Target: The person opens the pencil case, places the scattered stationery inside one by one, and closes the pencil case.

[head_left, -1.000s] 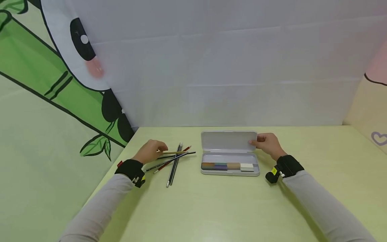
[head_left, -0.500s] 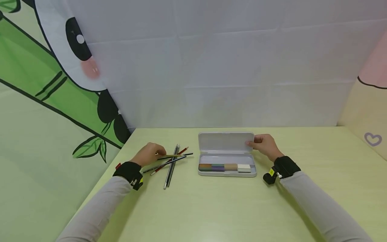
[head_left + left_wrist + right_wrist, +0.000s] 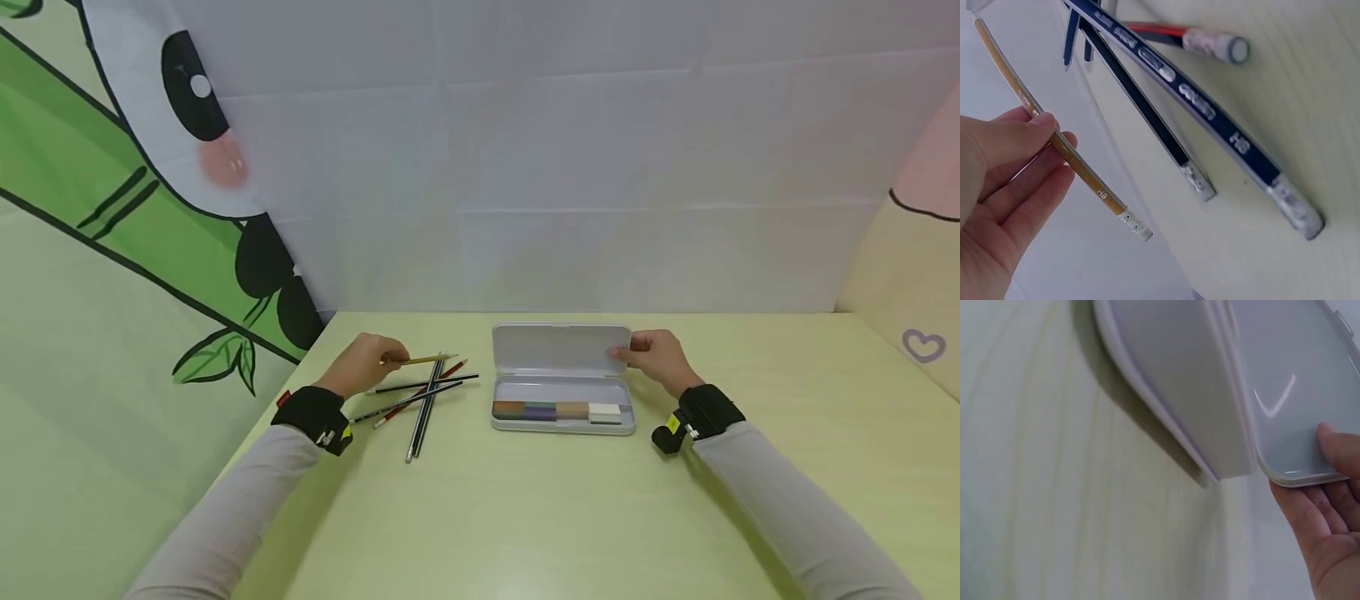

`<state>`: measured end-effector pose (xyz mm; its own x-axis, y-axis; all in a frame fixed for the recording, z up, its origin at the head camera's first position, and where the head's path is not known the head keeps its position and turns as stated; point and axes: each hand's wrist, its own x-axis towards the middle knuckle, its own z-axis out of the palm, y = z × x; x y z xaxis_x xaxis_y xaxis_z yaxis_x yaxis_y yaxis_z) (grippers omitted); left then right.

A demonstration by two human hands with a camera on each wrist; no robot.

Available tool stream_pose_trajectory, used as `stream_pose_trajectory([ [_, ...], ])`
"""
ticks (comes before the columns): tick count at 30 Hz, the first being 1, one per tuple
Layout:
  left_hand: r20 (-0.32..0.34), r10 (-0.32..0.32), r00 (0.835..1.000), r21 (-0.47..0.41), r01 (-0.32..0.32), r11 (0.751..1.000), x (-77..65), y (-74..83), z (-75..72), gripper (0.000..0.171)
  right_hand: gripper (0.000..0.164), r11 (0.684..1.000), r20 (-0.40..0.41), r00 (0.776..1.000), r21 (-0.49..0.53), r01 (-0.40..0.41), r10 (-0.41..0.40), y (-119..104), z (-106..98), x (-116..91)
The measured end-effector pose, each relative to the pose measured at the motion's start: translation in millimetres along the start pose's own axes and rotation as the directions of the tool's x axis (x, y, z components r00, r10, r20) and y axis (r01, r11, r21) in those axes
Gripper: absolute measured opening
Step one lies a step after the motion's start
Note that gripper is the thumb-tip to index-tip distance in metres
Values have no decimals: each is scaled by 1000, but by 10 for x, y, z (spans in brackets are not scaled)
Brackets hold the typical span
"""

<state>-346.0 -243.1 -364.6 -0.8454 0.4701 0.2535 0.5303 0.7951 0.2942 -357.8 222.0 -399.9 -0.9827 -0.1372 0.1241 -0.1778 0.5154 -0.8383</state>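
Observation:
My left hand (image 3: 369, 364) pinches a yellow pencil (image 3: 1082, 167) between thumb and fingers, its white eraser end toward the wrist camera. Beneath and beside it, dark blue pencils (image 3: 1210, 119) and a red pencil (image 3: 1160, 31) lie crossed in a loose pile on the table. My right hand (image 3: 660, 360) grips the right edge of the raised lid (image 3: 555, 348) of a white pencil case (image 3: 558, 388), thumb on the inner face and fingers behind, as the right wrist view shows. In the case's tray sit a white eraser (image 3: 604, 413) and a row of brown, green and purple blocks (image 3: 540, 410).
The pale yellow table (image 3: 525, 517) ends at a white cloth backdrop (image 3: 555, 167). At the left hangs a green printed cloth (image 3: 112, 275). The pencil pile lies left of the case, with a gap between them.
My left hand has lifted the yellow pencil up and away from the pile. The right hand stays on the lid, which remains raised. The head view has shifted slightly.

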Motion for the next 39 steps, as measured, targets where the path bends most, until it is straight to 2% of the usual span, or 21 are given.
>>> stream_pose_trajectory([
  [5,-8,9,1000,-3,-9,1000,31,76,24,17,42,1000,-7,1000,5,-7,7,-13,3,-3],
  [16,-24,104,994,-34,-104,994,168,391,7,18,41,1000,-10,1000,-5,-16,16,-6,2,-12],
  [23,-30,140,990,-28,-141,990,277,455,47,16,40,1000,-6,1000,-3,-16,16,-18,10,10],
  [33,4,139,990,-73,-138,988,416,638,53,17,42,1000,-5,1000,-4,-30,30,-32,26,-2],
  [39,10,197,980,-90,-196,977,528,746,52,18,40,1000,-19,1000,-14,-25,25,-30,36,5],
])
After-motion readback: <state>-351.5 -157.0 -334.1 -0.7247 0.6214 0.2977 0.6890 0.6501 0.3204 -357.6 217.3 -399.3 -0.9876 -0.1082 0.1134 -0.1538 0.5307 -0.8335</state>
